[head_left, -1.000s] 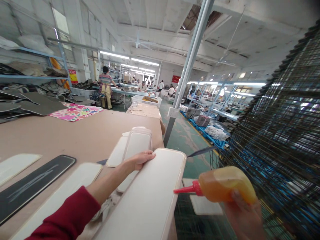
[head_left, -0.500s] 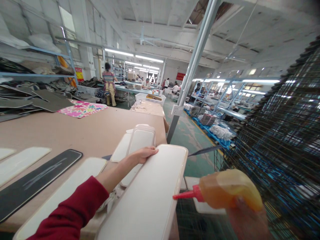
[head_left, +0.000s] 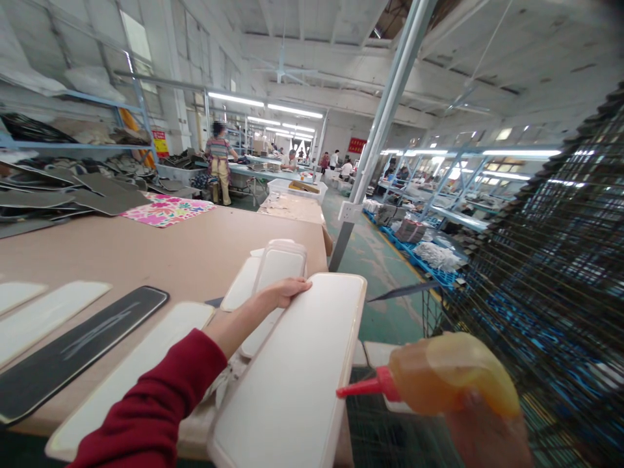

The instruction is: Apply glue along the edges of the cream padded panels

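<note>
My left hand (head_left: 287, 291) grips the left edge of a long white panel (head_left: 297, 370) with rounded corners, its thumb on top. The panel is tilted near the table's corner. In my right hand (head_left: 480, 416) is a glue bottle (head_left: 451, 374), a squeeze bottle of amber liquid with a red nozzle. The bottle lies nearly level, and its nozzle tip is at the panel's right edge; I cannot tell whether it touches. Behind my left hand rests a stack of white panels (head_left: 280, 263). Another white panel (head_left: 131, 377) lies under my left sleeve.
A black panel (head_left: 88, 348) and more white panels (head_left: 53, 312) lie on the brown table (head_left: 185, 250). Grey sheets (head_left: 73, 195) and a flowered cloth (head_left: 168, 209) sit at the back left. A metal post (head_left: 373, 143) and dark wire racks (head_left: 550, 279) stand to the right.
The view has shifted slightly, so the surroundings sit a little further right. The nozzle is further up along the panel's right edge. Both hands keep their holds.
</note>
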A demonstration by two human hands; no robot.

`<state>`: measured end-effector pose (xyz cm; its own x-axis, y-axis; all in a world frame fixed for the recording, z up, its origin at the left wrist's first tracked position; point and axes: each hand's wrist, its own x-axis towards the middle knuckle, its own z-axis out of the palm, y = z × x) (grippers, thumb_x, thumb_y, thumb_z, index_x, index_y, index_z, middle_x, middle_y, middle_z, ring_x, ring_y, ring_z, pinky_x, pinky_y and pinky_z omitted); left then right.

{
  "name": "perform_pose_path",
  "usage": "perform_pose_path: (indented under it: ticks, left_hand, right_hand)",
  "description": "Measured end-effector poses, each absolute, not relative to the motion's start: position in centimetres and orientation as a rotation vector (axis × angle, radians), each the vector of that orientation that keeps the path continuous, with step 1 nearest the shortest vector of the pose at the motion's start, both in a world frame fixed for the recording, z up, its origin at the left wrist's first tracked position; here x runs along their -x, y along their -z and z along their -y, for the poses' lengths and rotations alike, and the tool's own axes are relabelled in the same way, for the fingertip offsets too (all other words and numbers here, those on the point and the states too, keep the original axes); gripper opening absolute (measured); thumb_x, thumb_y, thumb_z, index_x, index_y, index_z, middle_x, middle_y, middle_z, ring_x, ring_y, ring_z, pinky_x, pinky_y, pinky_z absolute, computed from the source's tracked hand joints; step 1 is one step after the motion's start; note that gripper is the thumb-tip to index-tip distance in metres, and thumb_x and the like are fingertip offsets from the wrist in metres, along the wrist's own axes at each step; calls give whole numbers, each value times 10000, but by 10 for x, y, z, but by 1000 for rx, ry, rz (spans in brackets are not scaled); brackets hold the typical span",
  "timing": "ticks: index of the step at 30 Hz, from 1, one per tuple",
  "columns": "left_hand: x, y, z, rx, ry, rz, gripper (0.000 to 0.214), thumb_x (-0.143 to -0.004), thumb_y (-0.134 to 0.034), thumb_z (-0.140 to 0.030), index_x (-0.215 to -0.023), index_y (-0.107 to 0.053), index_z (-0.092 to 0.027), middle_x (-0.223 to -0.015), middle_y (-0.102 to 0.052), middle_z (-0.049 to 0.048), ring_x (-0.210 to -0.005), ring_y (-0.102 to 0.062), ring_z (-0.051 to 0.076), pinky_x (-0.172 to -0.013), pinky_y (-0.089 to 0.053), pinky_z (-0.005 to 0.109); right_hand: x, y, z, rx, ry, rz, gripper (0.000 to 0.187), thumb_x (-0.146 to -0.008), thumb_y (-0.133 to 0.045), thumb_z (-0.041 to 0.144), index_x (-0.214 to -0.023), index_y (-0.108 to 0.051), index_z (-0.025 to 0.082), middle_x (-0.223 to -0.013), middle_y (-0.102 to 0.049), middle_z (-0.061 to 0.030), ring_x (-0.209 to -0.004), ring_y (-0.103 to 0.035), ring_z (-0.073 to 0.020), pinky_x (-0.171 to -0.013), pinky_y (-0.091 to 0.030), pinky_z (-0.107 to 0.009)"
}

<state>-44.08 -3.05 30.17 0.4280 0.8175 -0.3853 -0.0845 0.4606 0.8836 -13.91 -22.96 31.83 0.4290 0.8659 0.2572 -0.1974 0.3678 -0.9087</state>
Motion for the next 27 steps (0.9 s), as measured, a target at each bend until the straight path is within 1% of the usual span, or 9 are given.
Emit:
perform_pose_path:
  ticks: [2, 3, 6, 8, 12, 16, 18, 24, 27]
  left_hand:
    - [441, -301, 28, -915, -677, -968, 257, -761, -777, -315, -810, -583, -153, -700, -676, 24, -620, -627, 156, -686, -531, 306]
    - [441, -301, 26, -912, -677, -969, 256, -761, -778, -314, -812, -586, -153, -701, -678, 25, -622, -629, 158, -691, -534, 310]
    - [442, -302, 23, -905, -677, -976, 263, -751, -788, -313, -823, -591, -154, -704, -685, 27, -625, -633, 165, -693, -540, 320]
    - [443, -303, 21, -900, -679, -983, 258, -753, -788, -306, -825, -593, -154, -709, -689, 30, -622, -634, 165, -685, -541, 319]
    - [445, -304, 19, -889, -686, -996, 218, -791, -753, -292, -828, -597, -145, -719, -700, 43, -611, -636, 163, -666, -544, 310]
    - [449, -304, 17, -872, -701, -1015, 246, -781, -767, -292, -888, -606, -139, -732, -710, 44, -618, -642, 164, -666, -547, 306]
    - [451, -304, 15, -863, -705, -1025, 261, -784, -765, -295, -924, -612, -136, -741, -714, 44, -617, -647, 169, -660, -551, 310]
    - [455, -305, 14, -834, -732, -1051, 212, -844, -702, -264, -990, -619, -134, -737, -717, 36, -595, -645, 159, -640, -551, 290]
    - [458, -306, 15, -822, -751, -1063, 193, -865, -670, -227, -1018, -619, -121, -749, -720, 45, -590, -642, 156, -648, -550, 290]
  right_hand:
    - [140, -318, 230, 982, -861, 763, 726, -479, -883, 389, -1153, -647, 259, -1116, -697, -88, -907, -690, -304, -729, -607, -365]
    - [143, -321, 231, 1002, -875, 720, 756, -443, -892, 389, -1148, -650, 261, -1124, -693, -90, -912, -688, -309, -727, -606, -367]
    - [155, -334, 233, 1038, -859, 625, 771, -345, -912, 394, -1068, -681, 258, -1056, -711, -86, -848, -696, -297, -679, -606, -348]
    - [161, -340, 234, 1034, -853, 601, 786, -319, -917, 410, -1054, -682, 259, -1032, -715, -71, -834, -695, -281, -681, -605, -335]
    - [157, -331, 235, 1000, -886, 702, 753, -414, -902, 418, -1112, -664, 265, -1055, -707, -83, -863, -690, -295, -719, -603, -360]
    - [139, -310, 235, 1006, -909, 821, 811, -537, -841, 441, -1285, -579, 271, -1245, -631, -146, -1005, -651, -383, -795, -582, -500]
    - [134, -306, 236, 995, -918, 850, 825, -557, -833, 435, -1316, -555, 267, -1274, -614, -151, -1032, -640, -392, -833, -562, -535]
    - [141, -312, 241, 1035, -973, 811, 879, -517, -862, 432, -1320, -542, 267, -1190, -660, -156, -959, -672, -375, -778, -583, -478]
    - [135, -303, 239, 1001, -1001, 829, 886, -493, -871, 392, -1311, -546, 284, -1226, -649, -121, -1000, -661, -364, -779, -590, -451]
